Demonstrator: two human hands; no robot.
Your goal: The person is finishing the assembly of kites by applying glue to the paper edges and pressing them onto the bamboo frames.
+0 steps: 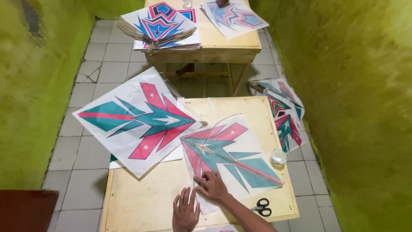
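Observation:
A white paper kite (pixel 231 159) with a teal, pink and red arrow pattern lies face down on the wooden table (pixel 141 199), thin sticks across its back. My right hand (pixel 212 187) presses fingers on the kite's near corner. My left hand (pixel 185 211) lies flat, fingers apart, on the table beside that corner, touching the paper's edge. Neither hand grips anything.
A stack of finished kites (pixel 137 120) overhangs the table's left side. Black scissors (pixel 262 207) and a small clear cup (pixel 278 156) sit at the right edge. More kites (pixel 285 114) lean by the green wall. A second table (pixel 227 41) beyond holds kite piles (pixel 159 25).

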